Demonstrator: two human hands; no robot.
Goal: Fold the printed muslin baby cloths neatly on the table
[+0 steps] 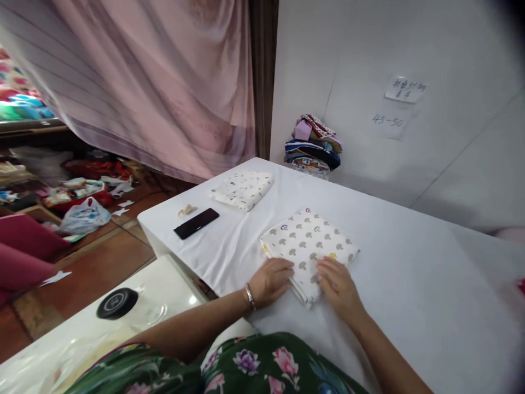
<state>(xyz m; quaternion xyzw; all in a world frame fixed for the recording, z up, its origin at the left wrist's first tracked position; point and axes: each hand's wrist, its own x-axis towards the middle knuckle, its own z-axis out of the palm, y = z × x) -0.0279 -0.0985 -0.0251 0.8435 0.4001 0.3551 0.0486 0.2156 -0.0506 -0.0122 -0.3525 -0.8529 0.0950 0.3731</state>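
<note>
My left grip (270, 282) and right grip (338, 284) lay spread flat on the folded cloth (309, 238), near side of the counter (410, 284).

On the far right wall (451, 65), "45-50" is read, handwritten on a lower note (388, 120). On an upper note (405, 89) just above it, handwritten characters are seen but cannot be made out.

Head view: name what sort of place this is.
Likely a fabric workroom: the left hand and right hand press a folded printed cloth, a second folded cloth lies beyond, stacked fabrics by the wall.
</note>
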